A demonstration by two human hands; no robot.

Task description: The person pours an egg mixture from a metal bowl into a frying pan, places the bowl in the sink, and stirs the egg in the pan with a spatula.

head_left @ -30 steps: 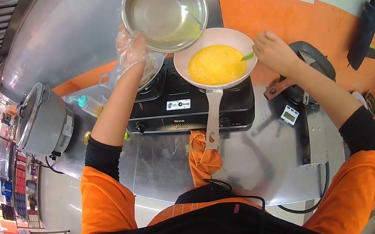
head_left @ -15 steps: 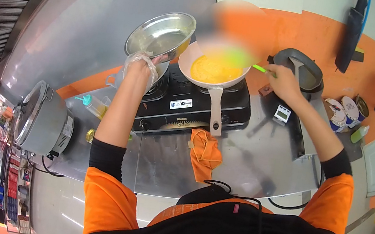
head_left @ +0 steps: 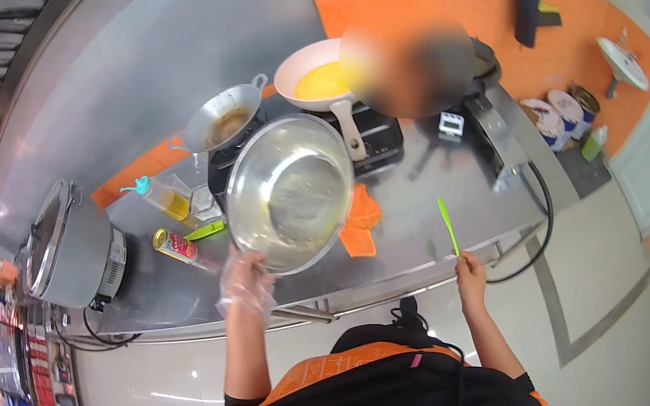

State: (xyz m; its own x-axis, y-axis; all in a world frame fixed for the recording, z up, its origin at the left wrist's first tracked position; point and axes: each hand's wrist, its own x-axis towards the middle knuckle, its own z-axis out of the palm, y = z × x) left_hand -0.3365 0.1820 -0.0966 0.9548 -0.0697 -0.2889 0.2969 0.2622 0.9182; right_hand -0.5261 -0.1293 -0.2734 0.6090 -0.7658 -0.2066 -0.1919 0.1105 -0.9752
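My left hand [head_left: 248, 283], in a clear plastic glove, grips the lower rim of a large metal bowl [head_left: 298, 207]. The bowl is tipped so its inside faces me, with a thin film of residue on it. My right hand [head_left: 471, 279] is closed round the end of a bright green spatula [head_left: 447, 223], held over the counter's front edge with its blade pointing away. Beyond the bowl, a pale frying pan [head_left: 296, 63] holds yellow liquid [head_left: 322, 83] on the black stove [head_left: 378, 147]. A blurred patch covers the pan's right side.
A small two-handled wok [head_left: 224, 120] sits left of the pan. An orange cloth [head_left: 360, 225], a squeeze bottle [head_left: 167, 200], a can [head_left: 174, 246] and a green-handled tool [head_left: 205, 231] lie about the bowl. A grey cooker [head_left: 77, 255] stands left; a timer [head_left: 451, 126] is farther right.
My left hand has brought the bowl from beside the pan down toward me. My right hand has drawn the spatula away from the pan to the counter's front edge. The view has shifted.
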